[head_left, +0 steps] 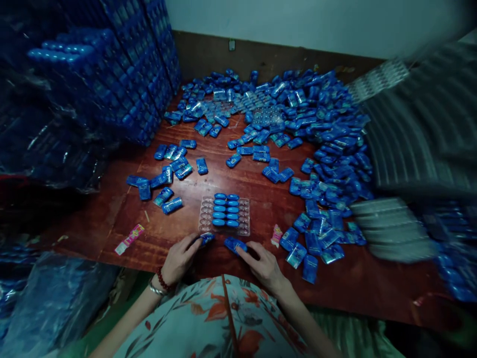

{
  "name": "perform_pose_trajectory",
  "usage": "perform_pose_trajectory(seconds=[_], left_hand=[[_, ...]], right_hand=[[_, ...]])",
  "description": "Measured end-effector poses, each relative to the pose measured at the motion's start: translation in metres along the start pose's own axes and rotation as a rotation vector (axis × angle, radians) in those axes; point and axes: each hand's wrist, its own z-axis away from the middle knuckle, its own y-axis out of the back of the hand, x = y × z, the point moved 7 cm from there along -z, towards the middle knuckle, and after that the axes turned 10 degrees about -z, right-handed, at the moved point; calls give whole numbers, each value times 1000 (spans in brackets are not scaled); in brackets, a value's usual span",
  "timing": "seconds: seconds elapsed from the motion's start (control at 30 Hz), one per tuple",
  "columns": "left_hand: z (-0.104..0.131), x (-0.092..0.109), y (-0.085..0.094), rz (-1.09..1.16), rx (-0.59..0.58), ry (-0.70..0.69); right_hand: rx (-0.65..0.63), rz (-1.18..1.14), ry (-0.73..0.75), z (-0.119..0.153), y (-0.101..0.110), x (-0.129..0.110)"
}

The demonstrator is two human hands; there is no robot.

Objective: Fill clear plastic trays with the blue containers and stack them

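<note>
My left hand [182, 257] grips a small blue wrapped packet [206, 239] near the table's front edge. Between the thumb and fingers of my right hand [264, 264] is another blue wrapped packet [234, 244], tilted slightly. Just beyond both hands lies a clear plastic blister tray [243, 215]. Glossy blue oval pieces [219, 216] fill its two middle columns, while clear cavities show in the outer columns. Both packets are apart from each other and close to the tray's near edge. Their printing is too small to read.
Loose blue packets [313, 129] are heaped at the back and right, with smaller groups [179, 163] to the left. Filled trays [108, 74] stand stacked at the left. Clear trays [391, 228] are piled right. Pink wrappers [129, 239] lie on the wooden table [167, 251].
</note>
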Motion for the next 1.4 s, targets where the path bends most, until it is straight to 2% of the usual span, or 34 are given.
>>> perform_pose_trajectory(seconds=[0.13,0.23,0.37,0.53,0.63,0.8,0.9,1.03,1.17,1.3,1.4], left_hand=[[12,6,-1,112,-34,14],[9,12,3,234,-18,64],[-2,14,8,272,37,134],[-12,6,2,191,6,171],[-17,5,1,173,-29,129],[-32,24,3,140,-23,-129],[-45,32,-1,114,-52,-203],[-57,33,-11,61,-138,-211],[-56,35,-16,-18,-171,-249],[-54,28,-16,-179,-91,-198],[-54,23,-14,-197,-28,-138]], right_hand=[[-1,-35,-60,16,-7,0],[81,-93,-85,17,-6,1],[203,-146,-107,5,-1,6],[229,-98,-144,-16,3,10],[177,-81,-119,-25,1,6],[-43,3,-98,-41,-3,0],[-141,68,-88,-51,-3,-2],[-194,190,-56,-63,-2,-9],[-221,268,-43,-72,-6,-18],[-238,310,-39,-79,-12,-20],[-203,313,4,-78,-12,-19]])
